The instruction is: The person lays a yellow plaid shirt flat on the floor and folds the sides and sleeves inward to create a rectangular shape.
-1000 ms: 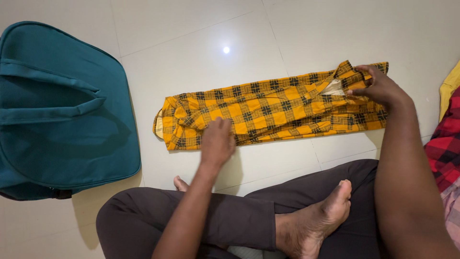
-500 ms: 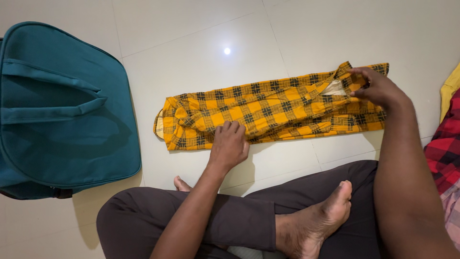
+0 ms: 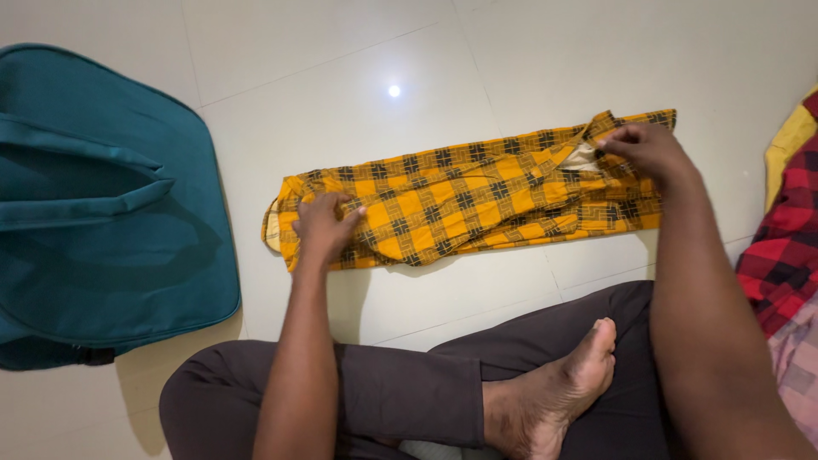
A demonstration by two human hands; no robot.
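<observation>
A yellow and black checked garment (image 3: 477,192) lies folded into a long strip on the pale tiled floor (image 3: 341,94). My left hand (image 3: 324,226) is on its left end, with the fingers curled into the cloth. At the right end, near a pale inner lining (image 3: 583,158), my right hand (image 3: 643,149) pinches the fabric. Both forearms reach out over my crossed legs.
A large teal bag (image 3: 102,213) with straps lies flat on the floor at the left. A red checked cloth (image 3: 780,247) and a yellow cloth (image 3: 788,136) sit at the right edge. My legs in dark trousers (image 3: 409,392) and a bare foot (image 3: 554,392) fill the foreground.
My left hand has slid from the middle of the garment's near edge to its left end. My right hand has stayed at the right end, shifting only slightly.
</observation>
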